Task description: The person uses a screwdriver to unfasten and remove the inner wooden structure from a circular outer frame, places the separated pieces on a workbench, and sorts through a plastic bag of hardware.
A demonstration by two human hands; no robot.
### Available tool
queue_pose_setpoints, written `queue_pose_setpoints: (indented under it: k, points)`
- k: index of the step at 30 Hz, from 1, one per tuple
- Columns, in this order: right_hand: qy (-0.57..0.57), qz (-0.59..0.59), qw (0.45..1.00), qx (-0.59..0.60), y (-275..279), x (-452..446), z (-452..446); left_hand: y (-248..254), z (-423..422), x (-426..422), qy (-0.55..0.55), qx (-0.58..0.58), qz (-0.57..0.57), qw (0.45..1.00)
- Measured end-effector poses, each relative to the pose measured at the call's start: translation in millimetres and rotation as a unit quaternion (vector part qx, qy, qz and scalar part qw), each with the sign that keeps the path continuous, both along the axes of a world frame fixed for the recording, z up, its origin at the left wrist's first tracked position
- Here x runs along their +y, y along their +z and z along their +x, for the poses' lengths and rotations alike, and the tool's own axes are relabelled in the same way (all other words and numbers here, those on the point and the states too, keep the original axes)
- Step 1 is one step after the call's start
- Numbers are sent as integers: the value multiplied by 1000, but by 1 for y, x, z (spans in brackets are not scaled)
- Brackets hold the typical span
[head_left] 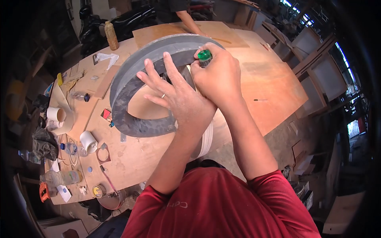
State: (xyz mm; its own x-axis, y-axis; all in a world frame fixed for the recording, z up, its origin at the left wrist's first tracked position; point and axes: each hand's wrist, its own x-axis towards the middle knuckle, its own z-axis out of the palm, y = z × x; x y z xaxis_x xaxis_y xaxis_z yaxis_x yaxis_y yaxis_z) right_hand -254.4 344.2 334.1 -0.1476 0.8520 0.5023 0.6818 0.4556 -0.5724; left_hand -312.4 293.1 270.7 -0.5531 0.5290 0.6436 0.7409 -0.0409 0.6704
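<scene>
A large grey ring-shaped piece (135,126) with a stepped rim rests on the wooden worktable in front of me. My left hand (178,93) is over its opening, fingers spread and holding nothing. Its wrist meets my right wrist. My right hand (217,71) is closed around a tool handle with a translucent green end (204,55), near the ring's upper right part. The tool's lower end is hidden by my hand. A pale, ridged curved edge (206,141) shows below my wrists.
The worktable (135,158) carries plastic bottles (71,149), a white cylinder (88,142), an orange-handled tool (44,192) and a tape roll (98,191) at left. A filled bottle (111,36) stands at the back. Another person's arm (189,22) reaches in beyond the ring. A small tool (260,100) lies right.
</scene>
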Motion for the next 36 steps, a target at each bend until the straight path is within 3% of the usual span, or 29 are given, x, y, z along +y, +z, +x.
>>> queue_pose_setpoints:
  k: [5, 12, 18, 30, 36]
  points:
    - [-28, 16, 997, -68, 3, -5, 0, 1, 3, 0, 4, 7, -7, 1000]
    - [7, 4, 999, -33, 3, -7, 3, 3, 4, -3, -8, 6, -10, 1000]
    - [-14, 15, 997, -74, 7, -8, 1, 4, 5, -1, -5, 1, -20, 1000]
    - [-16, 9, 999, -51, -2, -3, 5, -1, 3, 1, 1, 15, -6, 1000]
    - [12, 66, 997, 37, 2, 3, 21, -1, -1, 2, -3, 12, 6, 1000]
